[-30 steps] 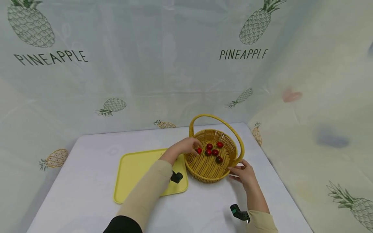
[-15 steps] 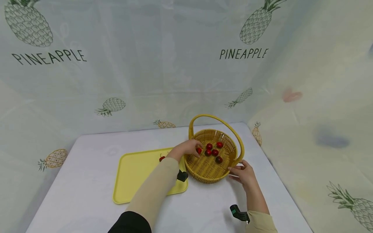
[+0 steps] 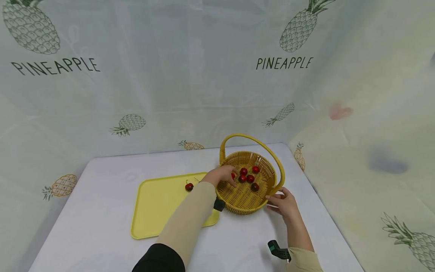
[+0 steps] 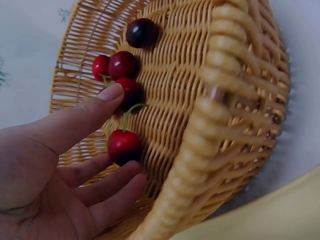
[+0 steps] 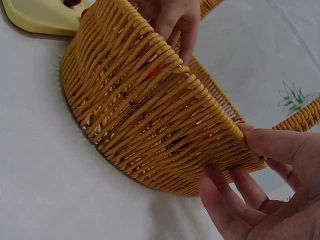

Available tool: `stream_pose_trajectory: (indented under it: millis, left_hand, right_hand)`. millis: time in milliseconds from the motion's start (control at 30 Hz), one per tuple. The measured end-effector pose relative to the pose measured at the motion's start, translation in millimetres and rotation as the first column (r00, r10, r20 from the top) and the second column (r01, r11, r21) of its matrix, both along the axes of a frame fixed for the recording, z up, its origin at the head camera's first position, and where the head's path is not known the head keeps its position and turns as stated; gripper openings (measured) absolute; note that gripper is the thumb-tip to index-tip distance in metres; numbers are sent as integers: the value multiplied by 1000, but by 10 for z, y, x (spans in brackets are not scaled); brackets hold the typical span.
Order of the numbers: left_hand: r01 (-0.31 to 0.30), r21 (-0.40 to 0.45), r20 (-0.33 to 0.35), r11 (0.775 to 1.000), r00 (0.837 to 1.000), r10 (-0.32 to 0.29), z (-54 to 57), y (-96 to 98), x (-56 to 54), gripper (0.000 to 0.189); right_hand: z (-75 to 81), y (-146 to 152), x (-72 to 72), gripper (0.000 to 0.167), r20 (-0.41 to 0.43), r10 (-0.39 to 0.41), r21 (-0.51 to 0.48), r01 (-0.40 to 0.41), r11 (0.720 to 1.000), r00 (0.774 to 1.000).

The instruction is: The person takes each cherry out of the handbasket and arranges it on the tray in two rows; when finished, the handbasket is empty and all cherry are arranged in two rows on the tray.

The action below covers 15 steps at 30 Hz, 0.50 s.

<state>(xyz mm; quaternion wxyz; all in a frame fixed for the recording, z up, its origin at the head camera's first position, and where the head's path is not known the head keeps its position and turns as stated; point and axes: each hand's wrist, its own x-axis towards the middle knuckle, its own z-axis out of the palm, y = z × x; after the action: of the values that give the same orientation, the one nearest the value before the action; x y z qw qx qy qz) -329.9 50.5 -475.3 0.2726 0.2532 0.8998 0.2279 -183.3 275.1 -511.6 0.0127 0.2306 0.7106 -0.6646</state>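
Note:
A yellow wicker basket [image 3: 238,202] with a tall arched handle stands on the table, several red and dark-red cherries [image 3: 255,187] lying inside it. My left hand [image 3: 222,175] reaches over the basket's left rim. In the left wrist view its thumb and fingers are spread apart, and a cherry with a green stem [image 4: 124,146] lies by the fingertips on the basket's floor. My right hand [image 5: 270,185] holds the basket's near right rim, the thumb on top and fingers against the outer wall.
A yellow tray [image 3: 156,207] lies left of the basket, partly hidden by my left sleeve. On it is a dark red cherry [image 3: 189,187] with a stem. Behind the white table [image 3: 112,189] hangs a pineapple-print curtain [image 3: 190,83].
My left hand has shifted slightly right in the basket, and its fingers have spread away from the cherry. The sleeve's shift uncovers a cherry on the tray. The right hand stays put.

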Motion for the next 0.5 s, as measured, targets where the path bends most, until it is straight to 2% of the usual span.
stream_pose_trajectory:
  millis: [200, 367, 500]
  left_hand:
    - [-8, -18, 2, 1000, 1000, 8, -86, 45, 24, 51]
    - [32, -42, -31, 999, 999, -34, -120, 53, 20, 46]
    - [50, -33, -32, 998, 998, -51, -128, 46, 29, 42]
  right_hand:
    - [2, -13, 7, 49, 1, 1, 4, -1, 1000, 1000]
    - [7, -14, 1, 48, 0, -3, -3, 3, 1000, 1000]
    - [1, -5, 0, 48, -2, -5, -8, 5, 1000, 1000]
